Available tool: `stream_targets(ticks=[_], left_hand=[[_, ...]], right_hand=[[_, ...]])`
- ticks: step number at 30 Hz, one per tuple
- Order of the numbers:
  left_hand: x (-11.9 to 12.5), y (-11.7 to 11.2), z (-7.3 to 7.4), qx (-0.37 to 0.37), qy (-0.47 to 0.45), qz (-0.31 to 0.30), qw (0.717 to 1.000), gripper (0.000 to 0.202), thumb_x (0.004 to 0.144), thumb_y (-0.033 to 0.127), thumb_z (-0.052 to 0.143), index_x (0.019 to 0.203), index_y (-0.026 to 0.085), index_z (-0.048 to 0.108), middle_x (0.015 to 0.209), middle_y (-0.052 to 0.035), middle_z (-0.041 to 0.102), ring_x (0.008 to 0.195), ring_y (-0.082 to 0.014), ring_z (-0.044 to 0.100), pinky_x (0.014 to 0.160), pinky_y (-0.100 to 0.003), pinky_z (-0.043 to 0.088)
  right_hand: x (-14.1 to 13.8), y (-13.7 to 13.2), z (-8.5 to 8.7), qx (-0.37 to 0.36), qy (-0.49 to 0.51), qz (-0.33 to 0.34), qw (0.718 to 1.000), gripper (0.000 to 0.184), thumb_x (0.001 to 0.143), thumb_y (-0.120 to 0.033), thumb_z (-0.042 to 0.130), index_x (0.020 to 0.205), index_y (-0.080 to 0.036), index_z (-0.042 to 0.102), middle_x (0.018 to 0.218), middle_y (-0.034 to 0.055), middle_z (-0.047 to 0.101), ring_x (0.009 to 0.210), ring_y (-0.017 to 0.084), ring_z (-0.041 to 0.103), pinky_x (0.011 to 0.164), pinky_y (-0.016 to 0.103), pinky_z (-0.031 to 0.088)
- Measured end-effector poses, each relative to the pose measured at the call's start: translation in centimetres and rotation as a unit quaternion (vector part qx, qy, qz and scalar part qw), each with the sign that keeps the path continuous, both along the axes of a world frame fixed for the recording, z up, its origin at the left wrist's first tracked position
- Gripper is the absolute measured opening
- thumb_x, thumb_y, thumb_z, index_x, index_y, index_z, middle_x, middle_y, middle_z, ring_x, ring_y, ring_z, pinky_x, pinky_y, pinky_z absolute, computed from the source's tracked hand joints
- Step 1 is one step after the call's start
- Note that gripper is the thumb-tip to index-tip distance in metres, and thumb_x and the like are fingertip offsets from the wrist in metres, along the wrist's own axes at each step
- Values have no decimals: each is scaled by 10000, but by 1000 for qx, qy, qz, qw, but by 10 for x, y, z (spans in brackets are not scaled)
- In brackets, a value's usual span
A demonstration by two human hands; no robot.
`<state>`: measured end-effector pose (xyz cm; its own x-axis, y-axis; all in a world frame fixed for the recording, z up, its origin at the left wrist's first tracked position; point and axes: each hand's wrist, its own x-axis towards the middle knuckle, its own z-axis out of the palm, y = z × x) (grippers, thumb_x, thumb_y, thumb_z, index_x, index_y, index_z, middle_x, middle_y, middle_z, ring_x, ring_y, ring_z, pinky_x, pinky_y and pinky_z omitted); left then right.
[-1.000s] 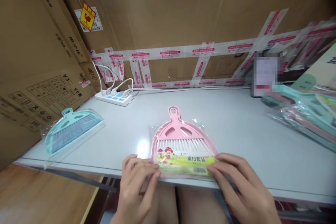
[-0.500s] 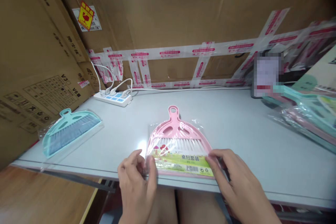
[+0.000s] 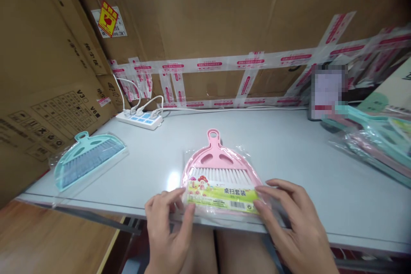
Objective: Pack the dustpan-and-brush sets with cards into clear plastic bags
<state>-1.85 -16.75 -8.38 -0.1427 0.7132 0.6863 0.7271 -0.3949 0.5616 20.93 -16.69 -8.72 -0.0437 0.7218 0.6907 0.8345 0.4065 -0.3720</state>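
Observation:
A pink dustpan (image 3: 215, 158) and a white-bristled brush (image 3: 224, 176) lie together in a clear plastic bag at the table's front edge, handles pointing away. Across their lower part is a green and white printed label card (image 3: 221, 197). My left hand (image 3: 169, 224) has thumb and index finger at the label's left end, closed on the bag's edge. At the other end, my right hand (image 3: 290, 218) pinches bag and label between thumb and fingers. Whether the fingers grip the card itself through the plastic is hard to see.
A bagged turquoise dustpan set (image 3: 90, 158) lies to the left. Behind it is a white power strip (image 3: 139, 120) with plugs. More bagged sets (image 3: 379, 137) are piled at the right, beside a phone-like device (image 3: 327, 92). Large cardboard boxes (image 3: 205, 17) wall the back and left.
The label card has lifted and tilted slightly, its bottom edge now higher against the dustpan. My right hand's fingers have spread a little, and the view has shifted slightly.

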Motion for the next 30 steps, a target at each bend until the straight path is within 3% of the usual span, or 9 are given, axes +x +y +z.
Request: stream_targets(ticks=[3, 5, 9, 13, 18, 21, 23, 27, 30], left_hand=[[-12, -5, 11, -37, -186, -67, 980, 181, 913, 251, 434, 842, 210, 595, 592, 24, 488, 537, -107, 491, 514, -226, 398], [-22, 0, 24, -79, -212, -87, 970, 238, 917, 275, 424, 780, 201, 604, 605, 17, 503, 552, -102, 498, 514, -209, 405], [-36, 41, 52, -219, -74, -142, 963, 233, 857, 357, 491, 835, 199, 661, 831, -37, 648, 796, -163, 599, 691, -252, 471], [-32, 105, 61, -312, 32, -185, 931, 308, 777, 426, 565, 950, 197, 675, 1019, -73, 672, 883, -205, 612, 760, -299, 462], [8, 160, 64, -392, 61, -264, 879, 301, 730, 450, 592, 704, 165, 686, 718, -68, 672, 665, -186, 588, 594, -269, 418], [31, 165, 69, -454, 47, -321, 829, 270, 681, 428, 645, 659, 159, 654, 657, -43, 634, 574, -146, 543, 515, -244, 376], [37, 164, 70, -466, 41, -348, 812, 227, 642, 380, 684, 631, 161, 624, 616, -17, 603, 541, -125, 518, 493, -232, 359], [27, 162, 65, -454, -22, -374, 809, 239, 647, 367, 691, 717, 147, 629, 654, -22, 622, 562, -122, 540, 507, -226, 380], [17, 167, 63, -441, -91, -341, 825, 295, 674, 376, 684, 837, 137, 627, 748, -50, 655, 612, -135, 579, 554, -245, 421]], right_hand=[[4, -9, 6, 35, -4, 72, 997, 147, 884, -232, 477, 831, -221, 614, 1064, 81, 532, 943, 200, 533, 730, 310, 431], [7, -13, 9, 38, -15, 104, 994, 176, 867, -185, 478, 754, -217, 609, 1067, 74, 548, 949, 204, 528, 740, 319, 419], [8, -14, 6, 62, -35, 99, 993, 102, 811, -151, 568, 736, -198, 619, 1033, 84, 579, 927, 222, 535, 741, 344, 401], [8, -13, -4, 89, -58, 88, 990, 63, 776, -150, 612, 746, -204, 623, 1010, 80, 600, 899, 226, 558, 734, 354, 387], [8, -19, -11, 95, -74, 61, 991, 49, 775, -183, 619, 738, -209, 635, 1018, 82, 606, 899, 231, 566, 741, 357, 388], [10, -23, -8, 87, -94, 43, 991, 57, 782, -203, 612, 770, -225, 664, 1050, 78, 602, 925, 236, 564, 752, 356, 391], [12, -26, -5, 76, -120, 33, 989, 78, 793, -228, 605, 806, -241, 681, 1080, 77, 599, 947, 242, 557, 762, 358, 390], [14, -25, 6, 51, -166, 38, 984, 132, 817, -292, 593, 894, -255, 693, 1139, 92, 584, 998, 263, 535, 786, 384, 400], [12, -6, 18, 25, -133, 50, 990, 161, 841, -306, 562, 917, -251, 692, 1117, 103, 592, 1004, 260, 538, 784, 399, 432]])
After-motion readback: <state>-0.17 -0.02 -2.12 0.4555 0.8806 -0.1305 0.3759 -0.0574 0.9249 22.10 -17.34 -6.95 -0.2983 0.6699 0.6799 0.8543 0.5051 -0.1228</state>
